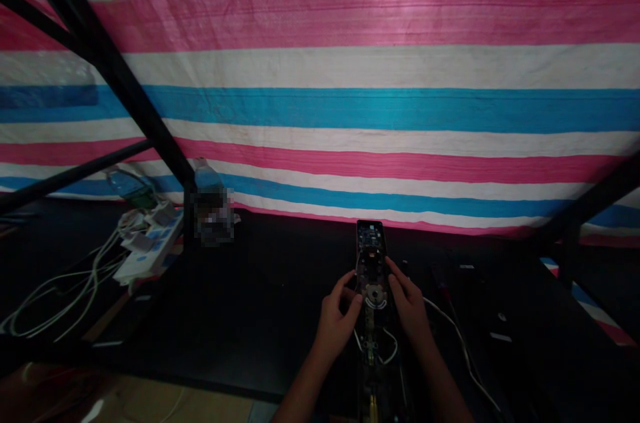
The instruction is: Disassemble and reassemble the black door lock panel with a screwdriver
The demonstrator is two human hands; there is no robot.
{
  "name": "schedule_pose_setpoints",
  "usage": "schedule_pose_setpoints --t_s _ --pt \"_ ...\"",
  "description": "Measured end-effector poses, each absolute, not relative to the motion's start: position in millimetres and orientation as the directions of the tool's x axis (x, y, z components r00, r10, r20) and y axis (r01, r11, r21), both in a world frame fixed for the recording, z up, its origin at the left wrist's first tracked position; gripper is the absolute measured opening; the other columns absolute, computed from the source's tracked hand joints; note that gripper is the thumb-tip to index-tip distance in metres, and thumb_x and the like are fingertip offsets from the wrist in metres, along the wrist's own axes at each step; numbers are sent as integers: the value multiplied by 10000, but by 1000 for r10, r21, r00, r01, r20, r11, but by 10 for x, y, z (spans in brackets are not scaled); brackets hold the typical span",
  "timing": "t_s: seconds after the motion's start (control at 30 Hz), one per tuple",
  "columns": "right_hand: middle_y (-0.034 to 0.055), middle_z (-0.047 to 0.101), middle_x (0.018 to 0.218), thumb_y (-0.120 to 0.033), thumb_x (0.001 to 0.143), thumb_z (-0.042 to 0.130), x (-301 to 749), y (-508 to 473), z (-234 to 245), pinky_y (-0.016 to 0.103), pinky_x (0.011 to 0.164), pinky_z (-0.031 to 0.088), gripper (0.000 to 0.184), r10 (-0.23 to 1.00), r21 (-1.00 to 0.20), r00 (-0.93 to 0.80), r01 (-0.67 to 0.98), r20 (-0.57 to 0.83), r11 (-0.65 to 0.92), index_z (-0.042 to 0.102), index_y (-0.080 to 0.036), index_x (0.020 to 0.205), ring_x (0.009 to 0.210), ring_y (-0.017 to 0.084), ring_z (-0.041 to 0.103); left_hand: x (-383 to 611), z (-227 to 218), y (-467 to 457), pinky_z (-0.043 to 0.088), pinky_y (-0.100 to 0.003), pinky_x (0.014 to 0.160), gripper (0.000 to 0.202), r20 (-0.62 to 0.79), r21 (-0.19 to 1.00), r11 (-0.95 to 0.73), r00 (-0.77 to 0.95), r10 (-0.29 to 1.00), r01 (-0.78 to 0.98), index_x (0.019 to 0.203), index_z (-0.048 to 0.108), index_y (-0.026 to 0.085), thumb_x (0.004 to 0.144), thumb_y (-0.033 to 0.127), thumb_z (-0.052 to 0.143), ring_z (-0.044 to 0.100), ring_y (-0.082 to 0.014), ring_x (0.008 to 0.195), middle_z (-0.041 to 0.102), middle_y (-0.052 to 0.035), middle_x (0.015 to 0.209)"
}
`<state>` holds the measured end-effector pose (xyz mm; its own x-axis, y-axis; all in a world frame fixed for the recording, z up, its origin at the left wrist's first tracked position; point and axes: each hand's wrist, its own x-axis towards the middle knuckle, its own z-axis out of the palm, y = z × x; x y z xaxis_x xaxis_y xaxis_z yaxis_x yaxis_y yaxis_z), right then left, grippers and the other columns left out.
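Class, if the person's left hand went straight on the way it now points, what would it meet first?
The left hand would most likely meet the long dark device right in front of it, though depth is hard to judge from this view.

Probably a makeshift workshop: a black workbench [260,303] with a power strip [150,243] before a striped tarpaulin [380,110].
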<state>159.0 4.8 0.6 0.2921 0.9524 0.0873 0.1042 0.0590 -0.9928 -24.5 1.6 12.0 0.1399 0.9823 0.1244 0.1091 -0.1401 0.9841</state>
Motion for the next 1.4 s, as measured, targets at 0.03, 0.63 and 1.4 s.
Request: schedule_pose_setpoints --t_s 0.03,0.63,1.4 --pt "84 651 1365 -570 895 592 1594 59 11 489 1046 494 547 953 -992 291 110 87 57 651 -254 1338 1229 307 633 -244 118 20 491 -292 722 508 120 984 -135 138 983 112 1359 584 157 899 372 602 633 -183 727 687 -12 773" --pt "108 737 1211 -620 842 618 1628 211 76 432 916 561 654 962 -996 273 87 12 -12 671 -164 1309 1051 303 709 -254 170 17 447 -261 663 526 79 991 -92 130 988 99 1302 641 142 928 500 549 552 -165 682 610 5 722" --pt "107 702 1285 -624 859 613 1635 139 47 493 1036 493 602 962 -993 266 110 62 33 687 -212 1292 1164 311 668 -249 218 2 465 -269 678 342 94 986 -107 108 990 128 1168 649 188 920 409 567 611 -180 699 653 1 741"
